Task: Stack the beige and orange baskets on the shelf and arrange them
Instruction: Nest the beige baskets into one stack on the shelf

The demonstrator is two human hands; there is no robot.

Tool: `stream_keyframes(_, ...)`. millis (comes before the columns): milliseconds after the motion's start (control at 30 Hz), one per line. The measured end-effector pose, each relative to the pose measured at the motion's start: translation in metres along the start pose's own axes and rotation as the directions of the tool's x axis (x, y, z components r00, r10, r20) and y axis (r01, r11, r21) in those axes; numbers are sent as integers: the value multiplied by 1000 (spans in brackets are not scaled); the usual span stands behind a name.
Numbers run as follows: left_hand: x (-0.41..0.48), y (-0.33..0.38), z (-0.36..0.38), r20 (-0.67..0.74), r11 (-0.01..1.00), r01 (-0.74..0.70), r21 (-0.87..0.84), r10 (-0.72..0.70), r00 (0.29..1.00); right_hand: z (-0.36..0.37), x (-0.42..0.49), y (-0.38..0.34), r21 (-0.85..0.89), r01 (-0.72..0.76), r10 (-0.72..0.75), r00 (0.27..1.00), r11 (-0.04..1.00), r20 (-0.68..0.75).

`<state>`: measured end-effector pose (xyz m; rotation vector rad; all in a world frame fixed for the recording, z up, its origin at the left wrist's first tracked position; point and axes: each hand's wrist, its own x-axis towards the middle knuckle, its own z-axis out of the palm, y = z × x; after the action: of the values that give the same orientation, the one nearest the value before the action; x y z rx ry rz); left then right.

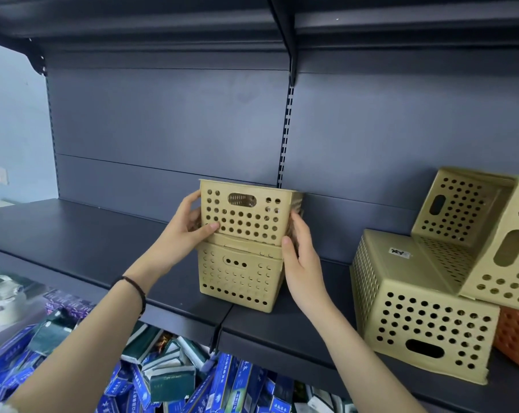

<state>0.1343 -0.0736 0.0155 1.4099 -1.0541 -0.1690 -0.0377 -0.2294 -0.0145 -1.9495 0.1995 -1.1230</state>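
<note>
Hands clamped on the upper beige basket (243, 214), one to each side: your left hand (182, 234) wraps its left wall with the thumb across the perforated front, your right hand (300, 260) presses flat along its right wall and reaches down past the seam. Black band (137, 289) on your left wrist. Between your hands, that basket sits on a second beige basket (237, 277), which looks turned upside down, on the dark shelf (73, 234). Right of your right hand, well apart: a larger beige basket (422, 317) lying upside down on the same shelf, with two more beige baskets (466, 210) tilted on top of it. Just beyond those, at the frame edge, an orange basket (517, 338), mostly hidden. Below your forearms, on the lower shelf, a heap of blue and green boxes (175, 380). Above your hands, bare dark back panel and the slotted upright (285, 135).
</note>
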Motion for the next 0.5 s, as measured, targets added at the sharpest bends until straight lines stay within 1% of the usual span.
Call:
stream_keyframes(100,1,1,0,-36,999,31,-11,-32,999,4,-2,3,-9,38,-38,996,999,-85)
stream_keyframes(133,2,0,1,-60,999,49,-14,-50,997,6,-3,4,-9,31,-32,994,999,-104)
stream_keyframes(200,3,-3,3,-88,995,92,-39,-95,992,9,-3,5,1,-27,27,992,1000,-120)
stream_keyframes(233,3,-6,5,-101,991,121,-66,-127,987,11,-3,4,20,-61,63,992,998,-112)
stream_keyframes(300,4,-12,12,-126,972,158,-177,-181,975,14,-4,4,80,-99,105,992,992,-73)
stream_keyframes(367,3,-15,19,-116,949,153,-274,-190,975,15,-7,3,96,-90,94,995,991,-30)
stream_keyframes(433,1,-18,23,-89,952,137,-274,-167,982,13,-9,4,51,-67,67,998,996,-4)
stream_keyframes(500,0,-20,24,-89,957,124,-261,-152,984,10,-10,6,0,-55,55,998,998,-10)
